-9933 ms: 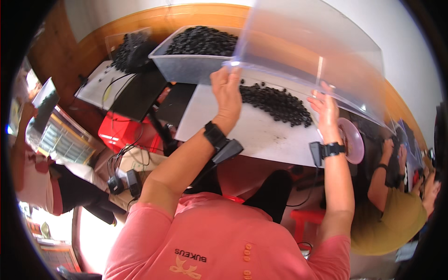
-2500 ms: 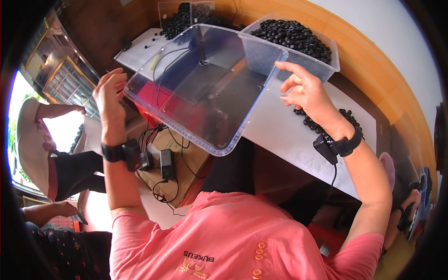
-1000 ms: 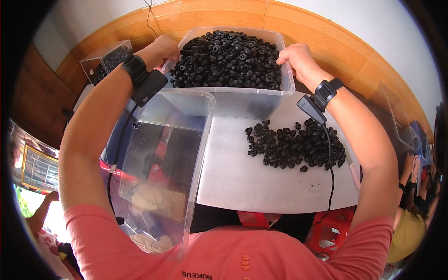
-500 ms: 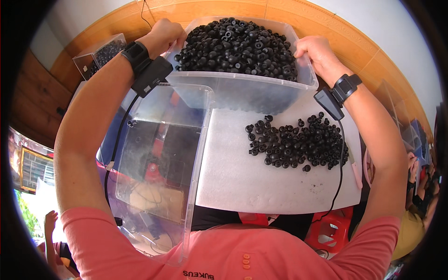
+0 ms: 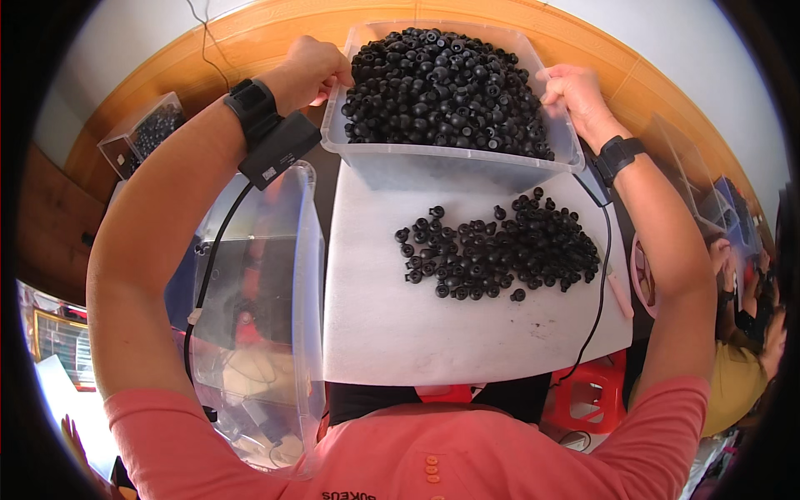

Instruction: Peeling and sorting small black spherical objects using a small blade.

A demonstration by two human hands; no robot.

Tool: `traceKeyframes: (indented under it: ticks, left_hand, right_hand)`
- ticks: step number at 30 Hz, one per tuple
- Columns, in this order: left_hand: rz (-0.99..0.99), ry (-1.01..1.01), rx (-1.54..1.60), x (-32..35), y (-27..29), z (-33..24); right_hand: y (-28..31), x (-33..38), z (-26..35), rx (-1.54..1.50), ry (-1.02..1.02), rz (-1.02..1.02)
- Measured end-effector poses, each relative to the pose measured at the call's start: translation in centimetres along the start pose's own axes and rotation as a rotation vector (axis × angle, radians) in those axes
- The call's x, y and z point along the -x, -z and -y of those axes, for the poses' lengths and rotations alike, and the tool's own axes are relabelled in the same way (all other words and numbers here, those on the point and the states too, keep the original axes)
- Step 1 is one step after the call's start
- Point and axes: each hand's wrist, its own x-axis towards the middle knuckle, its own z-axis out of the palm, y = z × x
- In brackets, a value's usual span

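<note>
Head view, looking down over a pink-shirted torso and two raised forearms.

At top centre, a clear plastic bin point(image 5: 450, 162) heaped with small black rubber parts point(image 5: 446, 79), lifted and tilted toward the viewer above the far edge of a white work board point(image 5: 433, 333). Left hand point(image 5: 310, 68) clamped on the bin's left rim, fingers curled over the edge. Right hand point(image 5: 571, 92) gripping the right rim the same way, thumb inside. Hands well apart, one at each end of the bin.

On the left wrist, a black watch-like band point(image 5: 252, 107) with a flat black device point(image 5: 279, 150) strapped below it and a cable running down the forearm. On the right wrist, a second black band point(image 5: 621, 154), also cabled.

On the board just below the bin, a loose pile of the same black parts point(image 5: 500, 250), spread toward the right half. At the board's right edge, a slim pink stick-like item point(image 5: 618, 292).

Left of the board, a second clear bin point(image 5: 267, 317), empty and standing on end beside the table edge. Farther up left, a small clear box of dark parts point(image 5: 142, 133) on the wooden table point(image 5: 217, 42).

At far right, another person in a yellow top point(image 5: 737, 383), partly cut off. Below the board, a red plastic stool point(image 5: 587, 400).
</note>
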Motion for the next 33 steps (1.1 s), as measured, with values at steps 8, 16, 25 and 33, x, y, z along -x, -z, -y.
traceKeyframes:
  ticks: [8,16,25,33]
  left_hand:
    - [0.029,-0.017,-0.051,0.2,-1.8,-0.9]
    - [0.147,-0.09,0.037,1.0,-4.8,-2.1]
    - [0.178,-0.005,-0.012,0.4,-6.3,-3.3]
    - [0.167,-0.055,-0.308,4.5,0.4,-8.2]
  right_hand:
    - [2.5,-0.2,-0.9,0.009,-0.008,0.008]
    - [6.4,0.4,-1.7,0.044,-0.01,-0.015]
    - [9.2,-0.4,-4.3,0.037,0.015,0.008]
    - [13.6,5.1,0.6,0.326,0.274,-0.241]
